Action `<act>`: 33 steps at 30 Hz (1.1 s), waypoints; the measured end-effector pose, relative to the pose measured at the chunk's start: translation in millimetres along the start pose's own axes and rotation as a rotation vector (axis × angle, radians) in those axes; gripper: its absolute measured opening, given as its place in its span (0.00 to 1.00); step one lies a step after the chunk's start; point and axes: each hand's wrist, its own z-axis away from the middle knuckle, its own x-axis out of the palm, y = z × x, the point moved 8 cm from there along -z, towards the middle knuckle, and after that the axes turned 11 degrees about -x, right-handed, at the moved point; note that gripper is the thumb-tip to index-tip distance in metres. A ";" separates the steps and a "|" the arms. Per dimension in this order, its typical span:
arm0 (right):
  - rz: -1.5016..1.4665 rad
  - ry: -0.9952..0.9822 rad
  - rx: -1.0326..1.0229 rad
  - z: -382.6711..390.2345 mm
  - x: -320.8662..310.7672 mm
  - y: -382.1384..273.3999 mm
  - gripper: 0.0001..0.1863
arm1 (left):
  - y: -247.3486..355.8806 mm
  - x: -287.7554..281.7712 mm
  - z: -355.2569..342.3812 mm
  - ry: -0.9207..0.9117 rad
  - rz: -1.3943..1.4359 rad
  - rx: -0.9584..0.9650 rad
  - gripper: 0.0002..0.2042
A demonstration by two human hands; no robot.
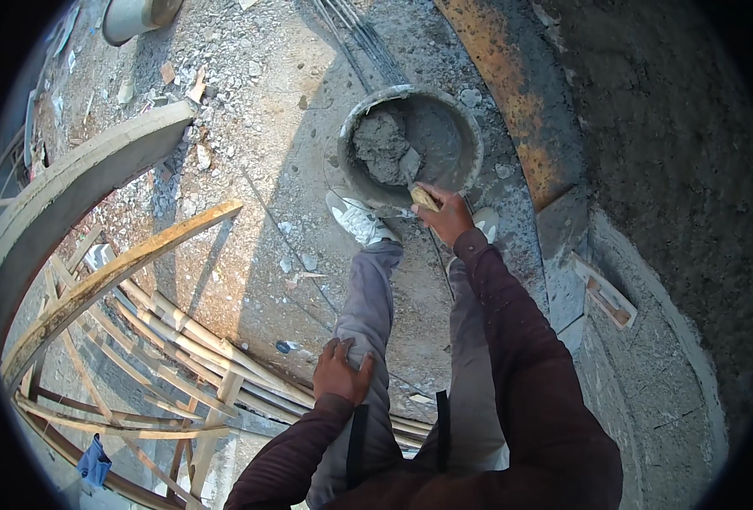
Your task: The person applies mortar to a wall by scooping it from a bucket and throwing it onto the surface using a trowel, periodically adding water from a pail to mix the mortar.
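Note:
My right hand (447,216) is wrapped round the wooden handle of a trowel (409,165). Its blade rests against a heap of wet grey mortar (380,143) inside a round bucket (477,151), which stands on the ground just beyond my shoes. The heap fills the bucket's left side; a thinner smear coats the right. My left hand (342,371) lies on my left knee, fingers stretched out and holding nothing.
Thin metal rods (355,38) lie beyond the bucket. A hand float (606,293) rests by the plastered wall (665,110) at right. A curved concrete piece (96,161), timber (121,268) and poles (215,340) crowd the left. Another bucket (130,21) lies at far left.

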 end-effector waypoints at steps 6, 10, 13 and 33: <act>0.516 -0.031 -0.066 27.4 -41.4 -0.7 0.28 | 6.6 -6.3 5.1 0.018 -0.006 0.004 0.28; 0.549 -0.069 -0.052 16.8 -54.7 -2.3 0.27 | -2.4 -8.9 3.1 0.037 0.007 0.012 0.27; 0.743 -0.048 0.202 -0.7 -53.9 4.1 0.24 | 2.0 -9.5 0.3 0.001 0.052 0.011 0.28; 0.572 0.231 0.047 -27.8 -26.0 -16.5 0.23 | -21.2 -11.1 -10.4 -0.022 0.088 0.016 0.28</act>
